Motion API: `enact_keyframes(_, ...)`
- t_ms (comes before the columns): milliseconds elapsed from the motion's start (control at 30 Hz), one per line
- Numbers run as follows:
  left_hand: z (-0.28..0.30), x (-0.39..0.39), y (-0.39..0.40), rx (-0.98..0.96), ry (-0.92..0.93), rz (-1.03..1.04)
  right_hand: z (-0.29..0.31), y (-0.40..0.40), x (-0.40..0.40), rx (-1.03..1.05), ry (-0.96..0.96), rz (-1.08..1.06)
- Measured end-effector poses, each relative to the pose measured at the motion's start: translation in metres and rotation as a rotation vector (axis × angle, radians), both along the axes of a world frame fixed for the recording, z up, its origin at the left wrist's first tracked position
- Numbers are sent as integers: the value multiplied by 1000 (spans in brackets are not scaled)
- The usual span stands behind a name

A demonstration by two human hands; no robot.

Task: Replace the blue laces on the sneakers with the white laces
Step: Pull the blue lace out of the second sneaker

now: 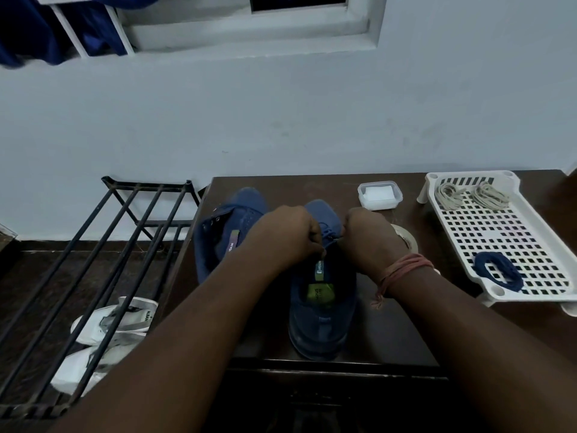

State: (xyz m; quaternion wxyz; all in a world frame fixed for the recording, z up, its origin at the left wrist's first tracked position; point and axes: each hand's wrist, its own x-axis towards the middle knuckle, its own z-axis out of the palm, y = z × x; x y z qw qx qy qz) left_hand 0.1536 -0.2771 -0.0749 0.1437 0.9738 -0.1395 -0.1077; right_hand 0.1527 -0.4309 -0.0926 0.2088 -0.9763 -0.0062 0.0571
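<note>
Two blue sneakers stand on a dark table [390,332]. The left sneaker [218,232] has bare eyelets and no lace. The right sneaker [321,310] points away from me, with its blue lace [327,234] across the tongue. My left hand [287,235] and my right hand [368,239] are curled over its lacing and pinch the blue lace from either side. A coiled blue lace [498,271] lies at the near end of a white perforated tray [505,226]. Two bundles of white laces [471,193] lie at the tray's far end.
A small clear lidded box [379,195] sits behind the sneakers. A roll of tape [406,237] lies partly hidden by my right wrist. Left of the table stands a black metal shoe rack [103,260] over white sneakers [103,332]. A pale wall is behind.
</note>
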Motion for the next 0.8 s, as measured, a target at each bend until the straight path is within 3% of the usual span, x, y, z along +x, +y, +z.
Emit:
enact_keyframes(167,-2,2,-12,33,-90,97,-1,-2,3,15,21,3)
enact_keyframes(334,-18,3,-10,290,-163,44,-1,0,4,39,32,13)
enact_keyframes(500,-21,5,-23,147,-311,162,-1,-2,5,16,25,32)
enact_keyframes(600,-5,11,-15,-217,-182,271,-2,-5,7,23,31,23)
enact_keyframes(734,18,10,1,-900,-30,547,-4,-4,8,73,73,8)
enact_keyframes(801,29,13,12,-1360,133,726,-5,-4,6,72,40,7)
